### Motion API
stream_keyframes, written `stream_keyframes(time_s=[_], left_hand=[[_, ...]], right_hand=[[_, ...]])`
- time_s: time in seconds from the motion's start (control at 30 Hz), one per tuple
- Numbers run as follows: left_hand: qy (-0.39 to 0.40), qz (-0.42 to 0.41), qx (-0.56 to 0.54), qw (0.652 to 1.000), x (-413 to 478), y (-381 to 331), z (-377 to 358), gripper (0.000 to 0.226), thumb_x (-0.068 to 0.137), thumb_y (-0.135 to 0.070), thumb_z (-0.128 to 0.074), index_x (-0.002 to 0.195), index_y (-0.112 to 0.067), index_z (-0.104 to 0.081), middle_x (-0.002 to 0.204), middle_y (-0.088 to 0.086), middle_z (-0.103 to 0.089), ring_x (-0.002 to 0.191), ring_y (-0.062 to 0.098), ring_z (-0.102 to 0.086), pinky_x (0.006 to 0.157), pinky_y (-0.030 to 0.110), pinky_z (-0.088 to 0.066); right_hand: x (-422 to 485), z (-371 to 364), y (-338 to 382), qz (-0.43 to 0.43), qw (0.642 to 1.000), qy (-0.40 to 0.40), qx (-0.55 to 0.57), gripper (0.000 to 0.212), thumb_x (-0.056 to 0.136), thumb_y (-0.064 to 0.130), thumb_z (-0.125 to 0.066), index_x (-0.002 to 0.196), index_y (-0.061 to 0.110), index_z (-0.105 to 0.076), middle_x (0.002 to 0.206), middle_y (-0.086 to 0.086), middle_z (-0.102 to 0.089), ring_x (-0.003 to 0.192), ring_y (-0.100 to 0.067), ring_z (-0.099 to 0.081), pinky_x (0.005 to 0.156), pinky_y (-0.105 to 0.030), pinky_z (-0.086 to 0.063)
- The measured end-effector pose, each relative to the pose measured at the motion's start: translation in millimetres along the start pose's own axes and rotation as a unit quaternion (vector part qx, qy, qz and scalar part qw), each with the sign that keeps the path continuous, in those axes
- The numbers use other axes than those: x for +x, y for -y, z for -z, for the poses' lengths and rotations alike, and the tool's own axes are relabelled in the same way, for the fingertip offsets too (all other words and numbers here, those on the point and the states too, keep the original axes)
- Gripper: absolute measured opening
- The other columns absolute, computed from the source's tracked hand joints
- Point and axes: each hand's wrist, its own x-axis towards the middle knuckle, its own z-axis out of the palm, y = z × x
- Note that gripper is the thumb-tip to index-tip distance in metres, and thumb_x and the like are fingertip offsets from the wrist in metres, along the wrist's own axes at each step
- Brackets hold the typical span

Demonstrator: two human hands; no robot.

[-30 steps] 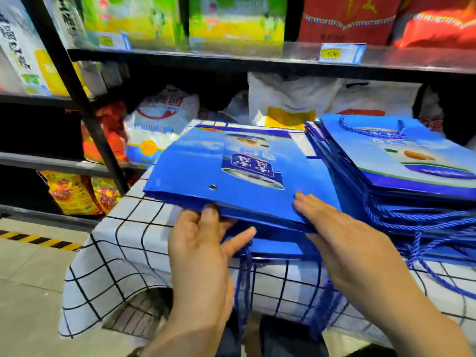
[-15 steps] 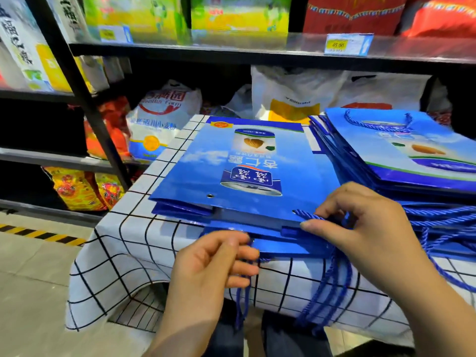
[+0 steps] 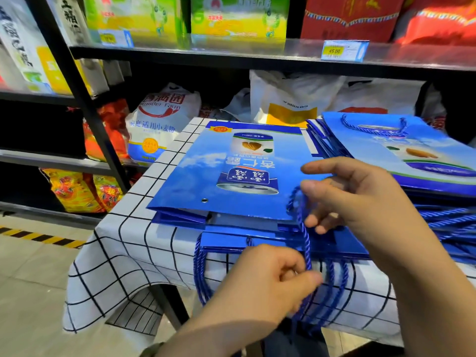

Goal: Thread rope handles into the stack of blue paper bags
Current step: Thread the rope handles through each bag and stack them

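The top blue bag (image 3: 206, 176), printed 杏仁露 upside down to the viewer, lies on its stack (image 3: 239, 224) on the checked table (image 3: 128, 253). Above it is a shelf tag (image 3: 342, 50) reading 45.00, and to its left a flour sack (image 3: 159, 124) marked "Farm". Since half a second ago the right hand (image 3: 360, 199) has risen over the bag's near right corner, pinching a blue rope (image 3: 304, 235) whose lower stretch the left hand (image 3: 268, 284) now pinches too.
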Motion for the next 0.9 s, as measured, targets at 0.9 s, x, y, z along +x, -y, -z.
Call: stream_keyframes(time_s=[0.9], left_hand=[[-0.143, -0.053, 0.052, 0.987, 1, -14, 76, 0.023, 0.077, -0.035, -0.070, 0.063, -0.017, -0.068, 0.051, -0.004, -0.049, 0.047, 0.002, -0.038, 0.045, 0.015, -0.028]], right_hand=[[21, -45, 4, 0.009, 0.995, 0.078, 0.065, 0.010, 0.077, -0.003, -0.064, 0.073, 0.007, -0.064, 0.052, -0.001, -0.064, 0.046, -0.009, -0.061, 0.045, -0.016, -0.050]])
